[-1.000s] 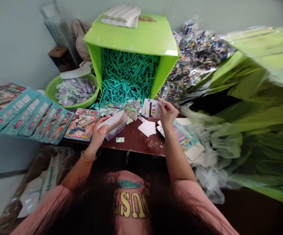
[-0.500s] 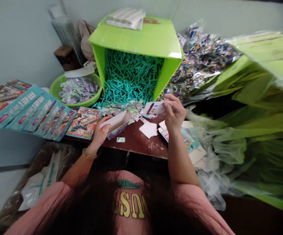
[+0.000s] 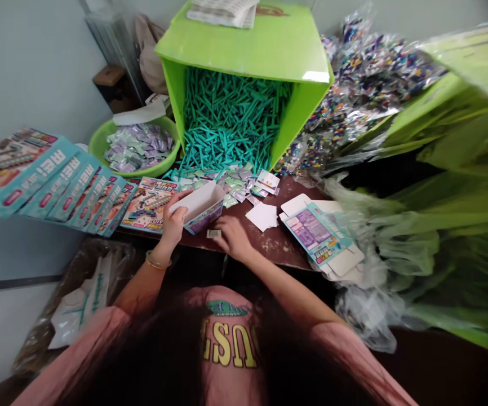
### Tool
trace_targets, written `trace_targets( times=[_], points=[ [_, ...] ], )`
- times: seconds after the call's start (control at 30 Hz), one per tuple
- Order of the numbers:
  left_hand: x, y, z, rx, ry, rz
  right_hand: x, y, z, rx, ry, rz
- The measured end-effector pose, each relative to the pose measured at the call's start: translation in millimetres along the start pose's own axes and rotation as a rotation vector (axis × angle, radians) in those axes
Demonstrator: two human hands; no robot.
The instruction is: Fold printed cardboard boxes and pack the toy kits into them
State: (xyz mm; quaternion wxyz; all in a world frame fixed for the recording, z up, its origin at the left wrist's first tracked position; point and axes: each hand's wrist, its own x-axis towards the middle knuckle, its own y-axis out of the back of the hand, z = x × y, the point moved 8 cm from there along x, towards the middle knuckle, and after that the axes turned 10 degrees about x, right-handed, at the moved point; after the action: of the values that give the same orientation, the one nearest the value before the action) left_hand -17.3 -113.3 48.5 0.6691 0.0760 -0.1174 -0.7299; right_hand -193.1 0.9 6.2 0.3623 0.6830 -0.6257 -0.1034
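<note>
My left hand (image 3: 174, 223) is closed on an open cardboard box (image 3: 204, 217), thumb on its white inner flap. The box is tilted at the table edge, its white inside showing and its outside printed blue and purple. Right of it, my right hand (image 3: 233, 238) has its fingers bent at the edge of a small pale green packet (image 3: 213, 233) lying by the table's front edge. A white card with coloured marks (image 3: 266, 181) rests on the scattered green and purple packets (image 3: 238, 186). Plain white cards (image 3: 262, 216) lie nearer.
A green bin (image 3: 244, 48) on its side spills teal sticks (image 3: 231, 118). Left stand a green basin (image 3: 100, 146) of packets and a row of printed boxes (image 3: 53, 180). Flattened cartons (image 3: 324, 234), plastic wrap (image 3: 366, 316) and bags of coloured pieces (image 3: 375, 79) are right.
My right hand has let go of the printed white card, which now lies on the packets, and has come down left to the small green packet. My left hand still holds the box.
</note>
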Motion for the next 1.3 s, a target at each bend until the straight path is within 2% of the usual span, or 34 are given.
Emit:
trace_targets(
  times=[0.07, 0.13, 0.17, 0.23, 0.3, 0.37, 0.47, 0.53, 0.6, 0.67, 0.73, 0.8, 0.83, 0.9, 1.0, 1.07, 1.13, 1.23, 1.3],
  points=[
    [0.4, -0.4, 2.5, 0.007, 0.005, 0.001, -34.3, -34.8, 10.6, -0.023, -0.027, -0.213],
    [-0.8, -3.2, 7.4, 0.02, 0.004, -0.026, -60.3, -44.0, 14.9, -0.008, -0.033, -0.315],
    [-2.2, -5.0, 10.4, 0.029, -0.001, -0.044, -67.0, -36.8, 14.6, 0.027, -0.037, -0.301],
    [-5.9, -9.2, 16.8, 0.054, -0.023, -0.073, -65.2, -2.7, 9.7, 0.119, -0.058, -0.151],
    [-10.1, -14.2, 22.5, 0.082, -0.052, -0.091, -45.5, 40.1, -3.0, 0.163, -0.068, 0.059],
    [-13.9, -21.1, 27.9, 0.093, -0.083, -0.121, -12.0, 66.9, -26.1, 0.11, -0.027, 0.156],
    [-18.0, -25.9, 37.9, 0.118, -0.132, -0.142, 40.8, 67.3, -57.7, -0.058, 0.079, 0.045],
    [-20.7, -21.9, 45.6, 0.187, -0.174, -0.11, 56.3, 64.9, -54.6, -0.147, 0.09, -0.02],
    [-27.9, -20.8, 51.0, 0.27, -0.244, -0.104, 48.0, 76.8, -24.9, -0.228, -0.008, 0.0],
    [-44.6, -32.1, 50.4, 0.337, -0.359, -0.188, 13.9, 101.9, 27.7, -0.335, -0.251, 0.052],
    [-72.4, -55.6, 39.3, 0.42, -0.489, -0.336, -43.2, 132.4, 87.0, -0.454, -0.582, 0.08],
    [-105.7, -83.8, 18.0, 0.548, -0.604, -0.487, -107.8, 160.4, 133.6, -0.559, -0.876, 0.086],
    [-120.4, -96.1, 5.4, 0.613, -0.643, -0.539, -135.3, 171.8, 148.8, -0.603, -0.965, 0.092],
    [-143.6, -117.5, -19.7, 0.739, -0.693, -0.639, -172.9, 188.4, 165.7, -0.676, -1.03, 0.115],
    [-151.8, -133.7, -43.0, 0.877, -0.711, -0.672, -193.5, 198.9, 173.3, -0.715, -1.063, 0.146],
    [-138.0, -135.2, -48.1, 0.947, -0.674, -0.594, -189.4, 200.0, 175.1, -0.692, -1.122, 0.167],
    [-115.2, -133.0, -48.2, 1.005, -0.607, -0.474, -163.0, 197.9, 176.2, -0.622, -1.077, 0.192],
    [-85.5, -136.4, -43.3, 1.009, -0.539, -0.403, -79.9, 197.0, 183.0, -0.378, -0.796, 0.224],
    [-74.0, -143.9, -38.3, 0.947, -0.501, -0.437, -14.9, 212.2, 199.0, -0.18, -0.697, 0.307]
  ],
)
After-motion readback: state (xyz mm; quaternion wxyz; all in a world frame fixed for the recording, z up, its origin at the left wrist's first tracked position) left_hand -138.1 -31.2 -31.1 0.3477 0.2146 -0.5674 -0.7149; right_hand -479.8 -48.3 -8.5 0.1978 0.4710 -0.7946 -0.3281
